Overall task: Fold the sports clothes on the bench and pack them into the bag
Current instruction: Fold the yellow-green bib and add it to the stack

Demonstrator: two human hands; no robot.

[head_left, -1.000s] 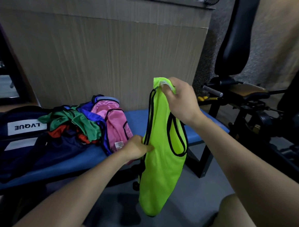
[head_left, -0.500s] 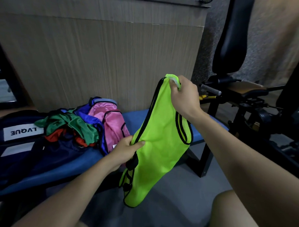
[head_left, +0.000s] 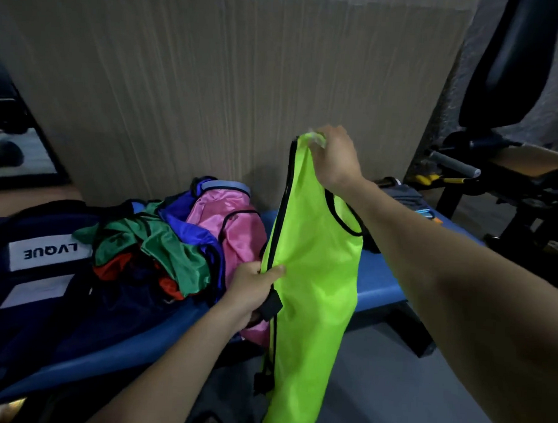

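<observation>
Two hands hold a neon-green vest (head_left: pixel 313 276) hanging in front of the blue bench (head_left: pixel 380 279): right hand (head_left: pixel 336 159) pinches its top, left hand (head_left: pixel 252 290) grips its black-trimmed left edge. Pink vest (head_left: pixel 235 228), green vest (head_left: pixel 170 254) piled left on bench beside navy bag (head_left: pixel 38 280), far left.

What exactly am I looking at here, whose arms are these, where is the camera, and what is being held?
No machine here: a person wears a camera on the head, looking down at their own two bare hands. The right hand pinches the top of a neon yellow-green vest, which hangs in front of a blue bench. The left hand grips the vest's black-trimmed edge lower down. On the bench lie a pink vest, a green one and blue and red pieces in a heap. Left of that is a dark navy bag labelled LVQUE.
</observation>
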